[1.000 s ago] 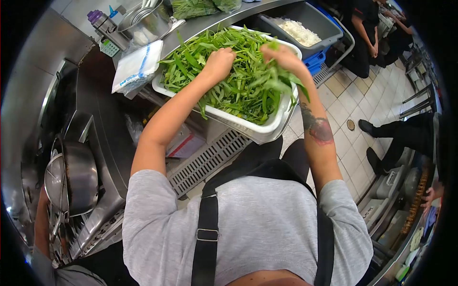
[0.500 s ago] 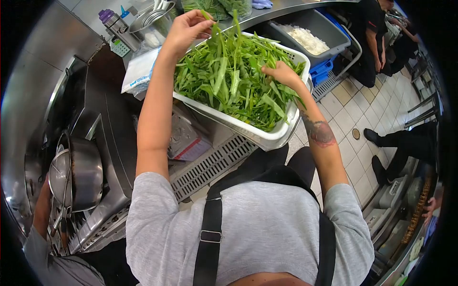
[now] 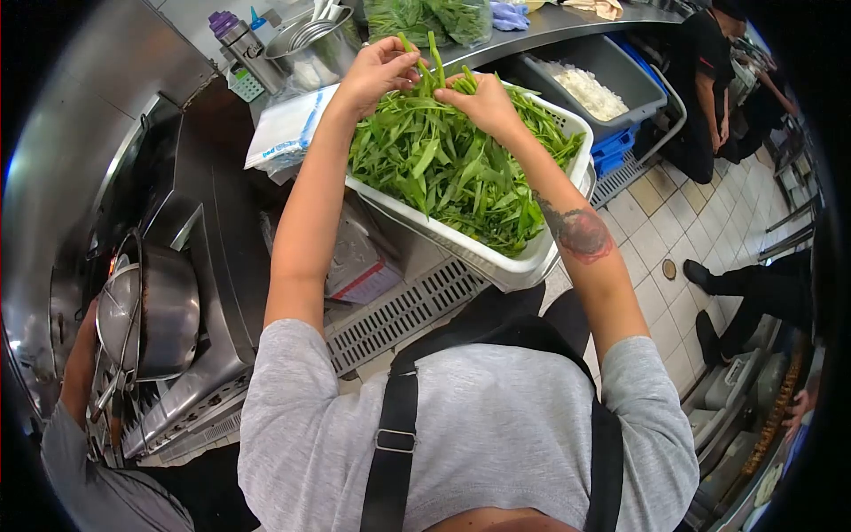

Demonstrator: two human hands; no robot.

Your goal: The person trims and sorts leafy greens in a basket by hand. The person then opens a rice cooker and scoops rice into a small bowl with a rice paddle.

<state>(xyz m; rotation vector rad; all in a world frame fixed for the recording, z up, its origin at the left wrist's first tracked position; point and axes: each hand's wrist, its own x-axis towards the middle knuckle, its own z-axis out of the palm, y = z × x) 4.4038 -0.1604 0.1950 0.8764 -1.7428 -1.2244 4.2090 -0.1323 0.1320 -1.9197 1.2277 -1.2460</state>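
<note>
A white plastic basket [image 3: 496,257] is heaped with long-stemmed leafy greens [image 3: 443,168] that look like water spinach. Over its far edge, my left hand [image 3: 383,73] pinches a few green stems [image 3: 407,44] between thumb and fingers. My right hand [image 3: 483,102] is close beside it, thumb and fingers closed on stems at the top of the heap. Leaves and the hand itself partly hide what the right fingers grip. Both hands are above the far side of the pile, a short gap apart.
Left of the basket lies a pack of white plastic bags [image 3: 288,133]. Beyond are a purple-lidded flask [image 3: 244,44] and a metal pot with ladles [image 3: 310,44]. A grey tub [image 3: 612,80] of white food stands at right. A large pot [image 3: 168,310] sits on the stove; co-workers stand nearby.
My right hand has moved from the right side of the heap up and left, close to my left hand. The left hand still holds stems. The whole view has shifted slightly.
</note>
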